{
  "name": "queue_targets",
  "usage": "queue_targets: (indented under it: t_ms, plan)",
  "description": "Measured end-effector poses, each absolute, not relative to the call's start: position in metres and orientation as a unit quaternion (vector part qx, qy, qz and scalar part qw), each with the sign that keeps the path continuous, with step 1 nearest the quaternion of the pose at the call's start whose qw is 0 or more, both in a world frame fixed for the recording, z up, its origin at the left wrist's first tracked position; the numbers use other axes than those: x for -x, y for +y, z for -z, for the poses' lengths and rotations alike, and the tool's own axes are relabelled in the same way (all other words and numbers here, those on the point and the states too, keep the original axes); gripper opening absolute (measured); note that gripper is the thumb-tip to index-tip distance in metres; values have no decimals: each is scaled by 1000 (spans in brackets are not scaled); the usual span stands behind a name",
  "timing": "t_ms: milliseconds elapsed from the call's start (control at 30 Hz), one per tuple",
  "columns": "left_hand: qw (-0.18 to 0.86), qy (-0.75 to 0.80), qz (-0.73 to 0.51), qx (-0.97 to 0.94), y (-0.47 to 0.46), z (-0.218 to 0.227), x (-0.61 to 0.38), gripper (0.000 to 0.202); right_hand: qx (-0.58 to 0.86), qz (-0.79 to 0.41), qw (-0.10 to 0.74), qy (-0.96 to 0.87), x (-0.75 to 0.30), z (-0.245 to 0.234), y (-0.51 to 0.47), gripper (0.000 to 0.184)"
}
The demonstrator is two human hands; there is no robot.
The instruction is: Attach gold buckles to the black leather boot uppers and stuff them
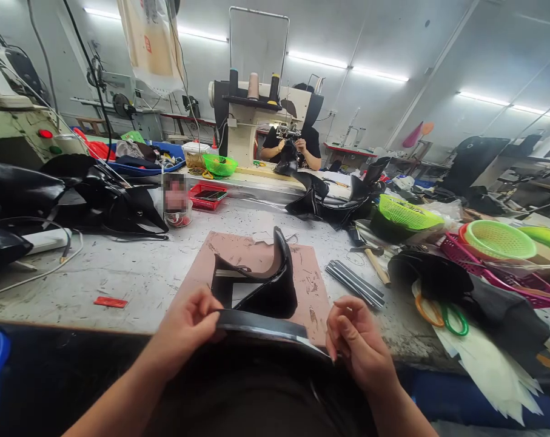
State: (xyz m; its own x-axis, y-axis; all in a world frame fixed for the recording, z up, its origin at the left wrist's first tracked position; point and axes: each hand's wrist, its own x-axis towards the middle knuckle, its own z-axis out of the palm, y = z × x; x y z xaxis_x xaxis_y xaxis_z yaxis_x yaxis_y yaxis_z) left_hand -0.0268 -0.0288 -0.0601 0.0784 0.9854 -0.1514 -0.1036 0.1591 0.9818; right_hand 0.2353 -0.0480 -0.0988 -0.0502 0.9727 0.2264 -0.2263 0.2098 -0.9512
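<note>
My left hand (195, 318) is closed, thumb and fingers pinching the end of a black strip (261, 321) along the upper edge of a large, glossy black leather piece (265, 382). This piece hangs over the table's front edge, close to my body. At the strip's other end, my right hand (359, 343) has curled fingers closed at a thin pale strip (313, 348); its exact hold is partly hidden. Just beyond my hands, a curved, stitched black leather part (275, 285) stands on a pinkish board (308, 273).
Grey strips (354, 283) and a hammer (377, 266) lie right of the board. Scissors (454, 320) with orange and green handles are farther right. A red flat piece (110, 301) lies left. Across the table, a person (308, 149) works at a sewing machine (242, 121).
</note>
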Motion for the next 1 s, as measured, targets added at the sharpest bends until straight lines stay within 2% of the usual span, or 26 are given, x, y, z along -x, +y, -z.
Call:
queue_targets:
  t_ms: [33,100,167,233,333,433,533,667,833,1000]
  plan:
    - [549,518,-483,-443,-29,59,41,26,399,-516,545,-528,-240,104,-48,20]
    - [491,577,-502,-417,-31,58,70,28,446,-523,412,-599,-244,109,-46,26]
    - [453,616,-521,-380,-33,63,93,35,435,-504,253,-702,-240,107,-44,30]
    - [440,630,-537,-347,-36,74,107,37,392,-447,169,-786,-228,100,-41,26]
    - [466,625,-536,-322,-38,97,106,37,338,-326,208,-858,-195,87,-30,20]
    - [517,597,-522,-322,-38,116,86,35,294,-164,245,-909,-157,83,-15,22]
    - [562,552,-522,-327,-34,125,61,32,284,-53,195,-937,-131,87,1,16]
    - [576,531,-515,-348,-31,120,40,27,324,-67,126,-935,-123,86,9,9]
    - [645,503,-503,-279,-30,112,35,30,379,-131,140,-905,-128,81,7,9]
    - [672,469,-510,-262,-31,110,34,37,397,-143,139,-896,-126,83,7,12]
